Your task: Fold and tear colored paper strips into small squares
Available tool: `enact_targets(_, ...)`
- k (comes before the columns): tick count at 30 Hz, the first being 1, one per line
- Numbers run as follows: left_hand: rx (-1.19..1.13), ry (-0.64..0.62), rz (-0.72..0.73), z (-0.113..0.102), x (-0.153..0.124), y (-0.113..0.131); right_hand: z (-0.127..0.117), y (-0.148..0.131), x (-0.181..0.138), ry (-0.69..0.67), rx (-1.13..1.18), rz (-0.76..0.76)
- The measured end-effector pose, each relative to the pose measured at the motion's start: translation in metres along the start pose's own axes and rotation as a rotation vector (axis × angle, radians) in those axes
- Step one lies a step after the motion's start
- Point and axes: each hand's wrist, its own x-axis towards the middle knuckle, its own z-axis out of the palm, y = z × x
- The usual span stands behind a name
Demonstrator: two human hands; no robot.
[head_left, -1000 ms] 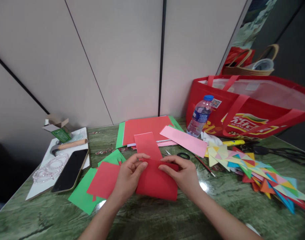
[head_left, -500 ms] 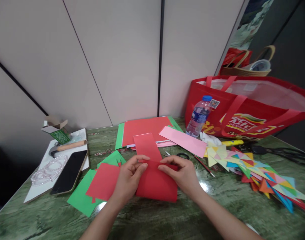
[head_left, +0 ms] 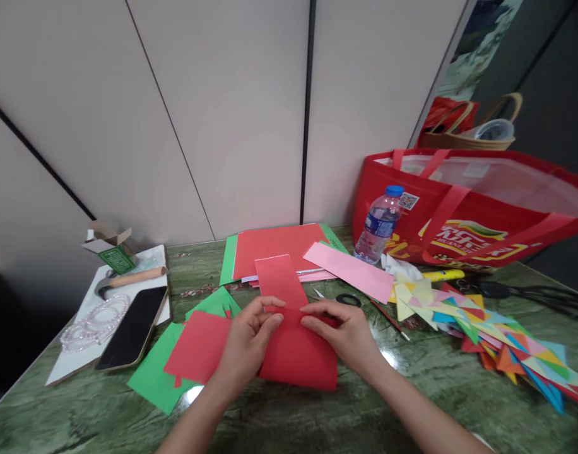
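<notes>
Compared with the earlier frames, both hands and the red sheet (head_left: 296,359) are sitting slightly lower in the view. The grip itself is not changing.

**Hands**
- The left hand (head_left: 246,343) is pinching the top edge of the red sheet, with its fingers (head_left: 272,320) clamped on the paper.
- The right hand (head_left: 348,337) is pinching the same edge just beside it, with its fingers likewise clamped on the sheet.
- The fingertips of the two hands are nearly meeting at the middle of the edge.

**Red sheet**
- The sheet is lying on the green desk (head_left: 293,422), directly in front of the person.
- Its far edge is being held up by both hands, and its near edge is resting on the desk.

**Surroundings**
- A red strip (head_left: 279,280) is lying just behind the hands and reaching back onto a paper stack (head_left: 274,246).
- A pink strip (head_left: 348,271) is lying to the right of the stack, with scissors (head_left: 348,299) near the right hand.
- A second red piece (head_left: 199,347) is lying on green paper (head_left: 151,378), under the left wrist.
- A phone (head_left: 134,328), beads (head_left: 94,318) and a hammer (head_left: 128,279) are lying at the far left.
- A bottle (head_left: 378,224) is standing against a red bag (head_left: 483,214).
- Coloured triangles (head_left: 483,321) are piling up at the right.
</notes>
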Motion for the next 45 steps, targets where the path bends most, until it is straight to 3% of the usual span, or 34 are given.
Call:
enact_targets(40, 0.05, 0.034, 0.035, 0.0017, 0.0001, -0.0028, 0.0008, 0.0025, 0.0, -0.044, 0.004, 0.021)
enact_targets(45, 0.186, 0.0, 0.12, -0.0029, 0.0024, -0.0077, -0.0005, 0.002, 0.0012, -0.15, -0.041, 0.091)
